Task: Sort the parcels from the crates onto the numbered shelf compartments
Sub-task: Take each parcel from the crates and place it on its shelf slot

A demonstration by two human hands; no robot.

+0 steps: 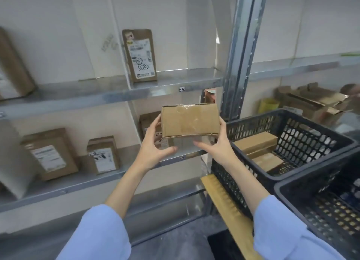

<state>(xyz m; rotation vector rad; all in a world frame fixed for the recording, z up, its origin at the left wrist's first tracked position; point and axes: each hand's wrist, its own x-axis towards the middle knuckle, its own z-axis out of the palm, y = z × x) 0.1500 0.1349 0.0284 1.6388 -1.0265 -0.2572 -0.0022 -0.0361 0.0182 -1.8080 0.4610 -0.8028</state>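
Note:
I hold a small brown cardboard parcel (190, 120) sealed with clear tape in front of the metal shelf (109, 96). My left hand (153, 144) grips its left end, thumb underneath. Its right end sits in the grip of my right hand (216, 144), fingers curled behind. The parcel hangs between the upper and lower shelf boards, its taped face turned to me. A black plastic crate (288, 142) to the right contains two or three more brown parcels (257, 142).
A labelled parcel (141, 55) stands on the upper shelf. Two labelled parcels (50, 154) (103, 154) lean on the lower shelf, and another sits behind my left hand. A second black crate (321, 205) is at the near right. Flattened cartons (311, 101) lie beyond.

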